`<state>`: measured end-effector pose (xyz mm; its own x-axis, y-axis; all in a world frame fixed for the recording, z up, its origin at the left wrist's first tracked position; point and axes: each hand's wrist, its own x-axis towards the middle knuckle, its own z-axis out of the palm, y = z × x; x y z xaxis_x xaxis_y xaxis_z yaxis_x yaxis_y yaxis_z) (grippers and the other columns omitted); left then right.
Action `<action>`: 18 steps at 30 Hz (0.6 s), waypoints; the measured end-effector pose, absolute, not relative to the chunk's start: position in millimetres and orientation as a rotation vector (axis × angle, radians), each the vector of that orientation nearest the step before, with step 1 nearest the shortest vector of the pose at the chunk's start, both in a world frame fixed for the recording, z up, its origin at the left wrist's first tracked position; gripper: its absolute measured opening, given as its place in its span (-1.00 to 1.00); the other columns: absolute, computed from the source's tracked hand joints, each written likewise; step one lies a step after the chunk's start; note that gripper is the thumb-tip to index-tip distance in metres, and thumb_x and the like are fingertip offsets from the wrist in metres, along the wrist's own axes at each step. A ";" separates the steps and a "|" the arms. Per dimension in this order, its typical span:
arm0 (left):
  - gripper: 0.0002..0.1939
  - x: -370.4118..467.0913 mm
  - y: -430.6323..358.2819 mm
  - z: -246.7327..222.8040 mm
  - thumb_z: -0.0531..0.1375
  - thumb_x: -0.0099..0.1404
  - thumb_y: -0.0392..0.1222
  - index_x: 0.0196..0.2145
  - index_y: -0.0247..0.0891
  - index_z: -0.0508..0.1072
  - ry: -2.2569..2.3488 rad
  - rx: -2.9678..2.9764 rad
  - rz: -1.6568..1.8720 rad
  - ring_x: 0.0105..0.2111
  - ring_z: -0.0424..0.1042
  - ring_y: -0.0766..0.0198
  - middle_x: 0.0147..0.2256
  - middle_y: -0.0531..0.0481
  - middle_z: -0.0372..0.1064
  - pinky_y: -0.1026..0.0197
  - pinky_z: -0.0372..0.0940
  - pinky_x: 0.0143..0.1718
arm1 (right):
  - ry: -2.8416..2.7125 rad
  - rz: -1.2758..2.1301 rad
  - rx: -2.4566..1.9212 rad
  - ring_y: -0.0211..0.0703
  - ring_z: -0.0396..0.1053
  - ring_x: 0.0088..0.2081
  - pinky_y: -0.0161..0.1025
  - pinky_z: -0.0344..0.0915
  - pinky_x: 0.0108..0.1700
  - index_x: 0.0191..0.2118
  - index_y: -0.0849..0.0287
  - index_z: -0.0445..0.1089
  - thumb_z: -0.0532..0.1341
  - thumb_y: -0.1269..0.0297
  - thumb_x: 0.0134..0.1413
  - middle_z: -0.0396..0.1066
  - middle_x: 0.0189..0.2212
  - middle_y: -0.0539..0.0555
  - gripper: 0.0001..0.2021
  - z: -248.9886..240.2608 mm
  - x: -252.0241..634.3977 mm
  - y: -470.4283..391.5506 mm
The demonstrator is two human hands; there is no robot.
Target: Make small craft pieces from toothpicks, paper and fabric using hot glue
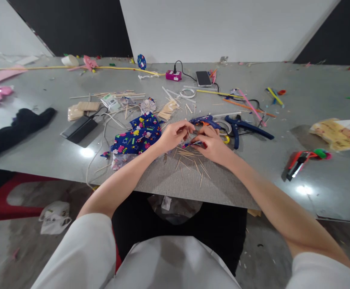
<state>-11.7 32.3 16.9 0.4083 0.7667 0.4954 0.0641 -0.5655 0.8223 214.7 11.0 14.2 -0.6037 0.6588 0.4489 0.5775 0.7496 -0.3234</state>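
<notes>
My left hand (175, 135) is closed in a pinch above the table, its fingertips close to those of the other hand. What it grips is too small to make out. My right hand (212, 142) pinches a small scrap of blue patterned cloth (188, 145) between thumb and fingers. Thin wooden sticks (190, 153) lie scattered just below both hands. Beyond the fingers rests a blue glue gun (203, 119), with dark blue pliers-like cutters (238, 127) to its right. A larger piece of blue patterned cloth (137, 136) spreads out beside my left wrist.
A black adapter box (83, 128) and a dark cloth (18, 126) lie on the left. Farther back are a purple power socket (173, 75), a phone (203, 78) and coloured sticks (247, 105). On the right sits a red utility knife (300, 163). The table's front edge is near my lap.
</notes>
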 end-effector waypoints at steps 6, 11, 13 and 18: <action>-0.83 -11.7 32.0 17.3 0.09 0.49 -0.32 -0.16 -0.27 0.51 0.705 1.904 1.233 -0.47 0.42 0.46 -0.32 0.00 0.46 0.36 0.38 -0.38 | -2.395 0.151 -0.912 0.10 0.33 -0.01 0.09 0.20 0.03 -0.15 0.05 0.57 0.33 0.20 0.34 0.42 -0.14 0.14 -0.91 13.5 214.7 11.2; -0.82 -11.1 28.7 21.1 0.10 0.51 -0.31 -0.15 -0.25 0.51 0.717 1.966 1.290 -0.44 0.43 0.44 -0.34 0.00 0.47 0.35 0.38 -0.35 | -2.360 0.063 -0.871 0.08 0.32 -0.03 0.06 0.18 0.02 -0.14 0.04 0.56 0.35 0.22 0.32 0.40 -0.14 0.13 -0.93 10.4 215.6 12.4; -0.82 -11.2 27.5 22.7 0.10 0.51 -0.32 -0.14 -0.24 0.52 0.709 1.996 1.304 -0.43 0.43 0.44 -0.33 0.00 0.47 0.34 0.38 -0.35 | -2.341 0.056 -0.872 0.09 0.32 -0.01 0.06 0.19 0.04 -0.14 0.02 0.55 0.35 0.22 0.32 0.39 -0.14 0.13 -0.94 9.8 216.0 12.8; -0.80 -11.5 25.4 25.0 0.07 0.52 -0.33 -0.13 -0.23 0.51 0.705 2.079 1.314 -0.43 0.43 0.44 -0.27 -0.04 0.49 0.33 0.38 -0.35 | -2.328 0.033 -0.889 0.10 0.30 -0.02 0.08 0.20 0.05 -0.12 0.02 0.54 0.34 0.24 0.32 0.36 -0.13 0.14 -0.93 11.3 216.1 10.8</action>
<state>-11.5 25.4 25.0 0.3768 0.6939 0.6136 0.1279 -0.6951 0.7075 216.1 10.8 11.3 -0.5679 0.6066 0.5564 0.5907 0.7711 -0.2377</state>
